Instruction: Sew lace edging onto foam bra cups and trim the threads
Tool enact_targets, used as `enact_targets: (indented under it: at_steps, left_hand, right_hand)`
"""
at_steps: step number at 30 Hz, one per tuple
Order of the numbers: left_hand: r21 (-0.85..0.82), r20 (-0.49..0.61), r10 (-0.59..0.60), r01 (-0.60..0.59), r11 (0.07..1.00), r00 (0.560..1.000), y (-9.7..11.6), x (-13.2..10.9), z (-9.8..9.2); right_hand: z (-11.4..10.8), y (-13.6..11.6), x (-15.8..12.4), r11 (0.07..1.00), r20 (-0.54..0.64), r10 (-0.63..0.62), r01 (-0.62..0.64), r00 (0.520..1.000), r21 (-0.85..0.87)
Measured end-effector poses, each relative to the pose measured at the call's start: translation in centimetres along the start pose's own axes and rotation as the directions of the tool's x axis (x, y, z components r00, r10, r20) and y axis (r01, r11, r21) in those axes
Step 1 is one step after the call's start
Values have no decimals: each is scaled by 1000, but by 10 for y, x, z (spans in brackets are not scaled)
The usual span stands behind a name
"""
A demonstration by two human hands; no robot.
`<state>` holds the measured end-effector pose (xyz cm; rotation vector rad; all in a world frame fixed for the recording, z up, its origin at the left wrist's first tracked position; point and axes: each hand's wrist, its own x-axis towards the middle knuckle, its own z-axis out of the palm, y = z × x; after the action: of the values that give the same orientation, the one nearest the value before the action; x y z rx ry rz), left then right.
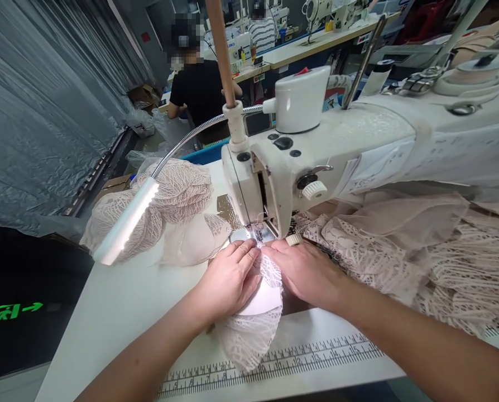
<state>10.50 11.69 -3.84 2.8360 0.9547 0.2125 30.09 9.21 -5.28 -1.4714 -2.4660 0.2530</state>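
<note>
Both your left hand (231, 274) and right hand (306, 271) pressed the lace piece (249, 340) at the sewing machine's (358, 134) needle end, likely to steer it (pinched? couldn't tell).

Left of the large white metal sewing machine (358, 131) glows a green running-figure exit sign (14, 310) with a right-pointing arrow; in front, the black-printed ruler (285, 363) reads 12, 13, 14; behind, another white machine (239, 46) shows "UKI".
</note>
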Motion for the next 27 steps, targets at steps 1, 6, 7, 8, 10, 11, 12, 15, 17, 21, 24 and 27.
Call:
enact_targets:
  at_steps: [1, 6, 7, 8, 10, 11, 12, 15, 17, 21, 24, 27]
  left_hand:
    - [-3, 11, -2, 2, 1000, 1000, -1, 1, -1]
    - [-3, 68, -12, 12, 1000, 998, -4, 5, -6]
    - [3, 79, -9, 8, 1000, 997, -4, 6, -7]
    - [9, 89, -2, 2, 1000, 996, -5, 8, -7]
    - [17, 100, 18, -20, 1000, 995, -8, 10, -9]
    - [19, 104, 32, -35, 999, 994, -10, 11, -9]
    - [18, 107, 50, -52, 998, 993, -12, 13, -10]
    - [17, 120, 93, -96, 995, 988, -16, 17, -14]
    - [23, 133, 101, -105, 994, 986, -17, 19, -17]
    - [17, 122, 111, -114, 993, 986, -19, 20, -19]
    - [-2, 100, 123, -123, 992, 987, -24, 20, -16]
    - [28, 97, 141, -144, 989, 985, -30, 20, -15]
  right_hand:
    - [0, 0, 1, 1000, 5, 7, -7, 1000, -4]
    - [1, -1, 3, 1000, -3, 25, -25, 1000, -15]
    - [1, -1, 4, 1000, -13, 28, -28, 1000, -13]
    - [1, -2, 4, 999, -24, 34, -34, 999, -12]
    - [2, -2, 5, 999, -44, 42, -42, 998, -13]
    - [2, -2, 5, 999, -52, 45, -46, 998, -12]
    - [2, -2, 5, 999, -59, 49, -50, 997, -12]
    - [2, -2, 5, 998, -76, 60, -62, 995, -21]
    - [1, -2, 6, 997, -75, 63, -65, 995, -29]
    - [-3, -5, 8, 997, -70, 68, -71, 995, -32]
    - [-3, -6, 9, 996, -88, 75, -79, 993, -40]
    - [-1, -3, 8, 997, -129, 70, -75, 989, -36]
